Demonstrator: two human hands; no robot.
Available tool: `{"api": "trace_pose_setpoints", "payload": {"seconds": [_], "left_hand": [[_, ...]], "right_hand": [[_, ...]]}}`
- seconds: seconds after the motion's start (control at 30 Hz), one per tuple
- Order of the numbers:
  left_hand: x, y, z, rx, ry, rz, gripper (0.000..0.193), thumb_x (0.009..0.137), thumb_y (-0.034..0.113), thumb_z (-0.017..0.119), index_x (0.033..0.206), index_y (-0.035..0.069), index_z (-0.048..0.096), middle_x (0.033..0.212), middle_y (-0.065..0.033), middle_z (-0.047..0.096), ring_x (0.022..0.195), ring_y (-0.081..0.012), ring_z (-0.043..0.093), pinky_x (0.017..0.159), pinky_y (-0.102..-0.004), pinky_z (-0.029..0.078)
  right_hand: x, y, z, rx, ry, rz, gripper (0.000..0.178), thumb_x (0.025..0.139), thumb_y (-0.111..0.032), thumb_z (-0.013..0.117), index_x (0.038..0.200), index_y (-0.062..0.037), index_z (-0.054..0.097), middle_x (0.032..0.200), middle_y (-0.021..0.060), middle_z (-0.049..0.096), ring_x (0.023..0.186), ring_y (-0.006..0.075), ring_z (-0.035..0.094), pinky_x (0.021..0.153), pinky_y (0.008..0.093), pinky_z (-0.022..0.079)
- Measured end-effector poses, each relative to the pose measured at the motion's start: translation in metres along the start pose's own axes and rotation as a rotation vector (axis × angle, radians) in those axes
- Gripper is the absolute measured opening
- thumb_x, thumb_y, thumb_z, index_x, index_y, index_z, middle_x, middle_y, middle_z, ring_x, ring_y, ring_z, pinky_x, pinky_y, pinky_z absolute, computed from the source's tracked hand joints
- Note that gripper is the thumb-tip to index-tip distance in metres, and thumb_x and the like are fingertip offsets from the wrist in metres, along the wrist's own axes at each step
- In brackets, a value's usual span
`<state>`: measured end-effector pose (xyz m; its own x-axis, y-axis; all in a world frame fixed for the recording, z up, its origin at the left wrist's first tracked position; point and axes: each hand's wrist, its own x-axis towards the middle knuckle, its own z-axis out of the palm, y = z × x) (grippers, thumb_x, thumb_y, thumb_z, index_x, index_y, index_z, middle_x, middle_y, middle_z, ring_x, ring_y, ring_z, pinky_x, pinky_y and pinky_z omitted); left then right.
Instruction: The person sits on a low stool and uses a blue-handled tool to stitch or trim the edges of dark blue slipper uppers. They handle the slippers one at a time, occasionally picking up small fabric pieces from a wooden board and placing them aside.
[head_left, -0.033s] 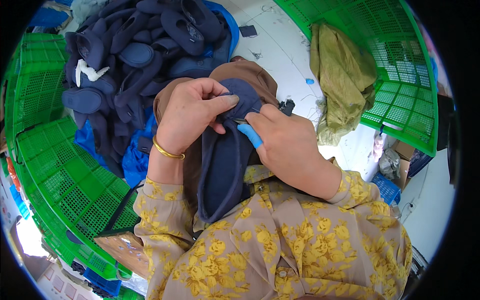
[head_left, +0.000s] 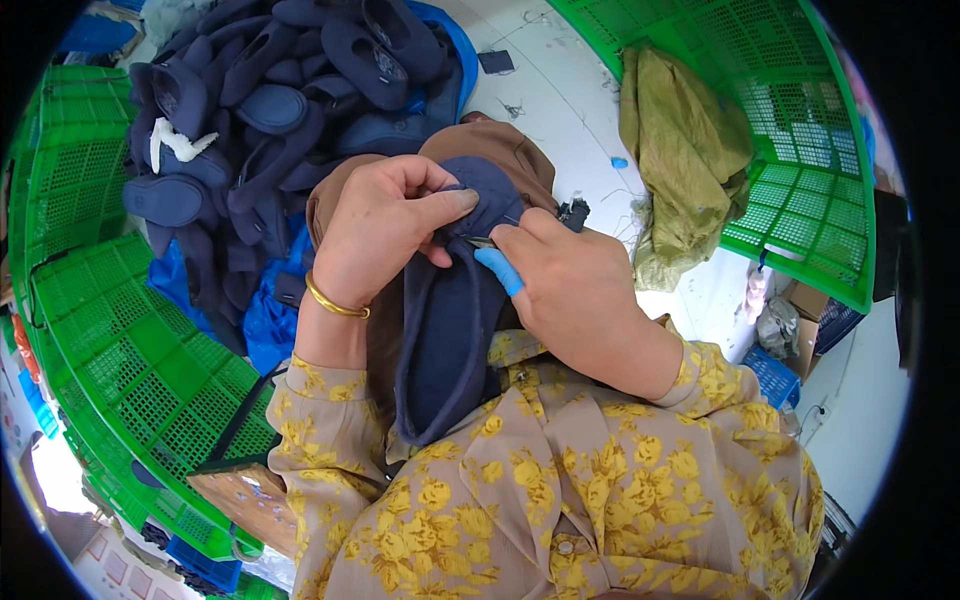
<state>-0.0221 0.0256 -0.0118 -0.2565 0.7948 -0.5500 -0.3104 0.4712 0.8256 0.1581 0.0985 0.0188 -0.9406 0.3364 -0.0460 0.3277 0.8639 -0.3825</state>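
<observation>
A dark navy fabric shoe (head_left: 450, 345) lies on my lap, its opening toward me and its toe end pointing away. My left hand (head_left: 385, 215) pinches the toe part between thumb and fingers. Close by on the right, my right hand (head_left: 570, 285) is closed around a small metal-tipped tool (head_left: 482, 242), its tip against the shoe's front edge. Most of that tool is hidden by my fingers, so its kind is unclear. A blue wrap (head_left: 500, 270) covers one finger of this hand. Something black (head_left: 573, 215) juts out just beyond my right knuckles.
A heap of similar navy shoes (head_left: 272, 108) lies on blue plastic sheeting (head_left: 270, 325) at far left, with a white scrap (head_left: 180, 145) on top. Green crates (head_left: 150, 370) stand left and right. An olive sack (head_left: 685, 160) hangs over the right crate. Thread bits litter the white floor (head_left: 560, 100).
</observation>
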Motion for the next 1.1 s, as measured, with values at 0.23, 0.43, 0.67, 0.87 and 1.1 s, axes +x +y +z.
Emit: {"api": "trace_pose_setpoints", "payload": {"seconds": [0.23, 0.43, 0.67, 0.87, 1.1], "left_hand": [[0.001, -0.005, -0.003, -0.031, -0.004, 0.006, 0.013, 0.084, 0.01, 0.071, 0.088, -0.001, 0.066, 0.073, -0.0013, 0.062, 0.055, -0.0047, 0.056, 0.047, -0.019, 0.05], [0.001, -0.006, -0.003, -0.028, -0.009, 0.011, 0.013, 0.084, 0.01, 0.071, 0.088, -0.001, 0.066, 0.073, -0.0004, 0.061, 0.055, -0.0041, 0.055, 0.048, -0.0192, 0.051], [0.0, -0.009, -0.002, -0.032, 0.016, 0.019, 0.011, 0.084, 0.009, 0.071, 0.086, -0.001, 0.066, 0.072, -0.0001, 0.061, 0.056, -0.0039, 0.055, 0.048, -0.0195, 0.051], [-0.002, -0.021, 0.012, 0.079, 0.088, 0.132, 0.014, 0.083, 0.007, 0.071, 0.084, -0.005, 0.064, 0.07, -0.0031, 0.064, 0.053, -0.0071, 0.058, 0.046, -0.0188, 0.047], [-0.004, -0.015, 0.001, -0.029, 0.049, 0.041, 0.012, 0.085, 0.008, 0.071, 0.09, -0.001, 0.066, 0.078, -0.0011, 0.063, 0.057, -0.0069, 0.058, 0.052, -0.0196, 0.051]], "right_hand": [[0.0, -0.006, 0.003, -0.046, -0.055, 0.071, 0.032, 0.066, -0.008, 0.068, 0.097, -0.0062, 0.06, 0.084, 0.0063, 0.054, 0.065, 0.0219, 0.06, 0.054, 0.0322, 0.048], [-0.001, -0.009, 0.003, -0.071, -0.001, 0.07, 0.022, 0.068, -0.009, 0.067, 0.088, -0.0049, 0.059, 0.08, 0.0063, 0.053, 0.06, 0.02, 0.06, 0.052, 0.0302, 0.047], [0.001, -0.015, 0.004, -0.184, -0.013, 0.068, 0.02, 0.065, -0.009, 0.067, 0.084, -0.0051, 0.06, 0.078, 0.0064, 0.055, 0.06, 0.019, 0.06, 0.051, 0.0287, 0.047], [0.013, -0.026, 0.017, -0.366, -0.025, 0.087, 0.01, 0.066, -0.009, 0.065, 0.074, -0.0031, 0.063, 0.072, 0.0087, 0.058, 0.061, 0.0189, 0.061, 0.049, 0.0277, 0.047], [0.01, -0.007, 0.007, -0.218, -0.061, 0.019, 0.012, 0.069, -0.009, 0.064, 0.079, -0.0024, 0.064, 0.077, 0.0106, 0.061, 0.061, 0.0231, 0.063, 0.051, 0.0317, 0.05]]}}
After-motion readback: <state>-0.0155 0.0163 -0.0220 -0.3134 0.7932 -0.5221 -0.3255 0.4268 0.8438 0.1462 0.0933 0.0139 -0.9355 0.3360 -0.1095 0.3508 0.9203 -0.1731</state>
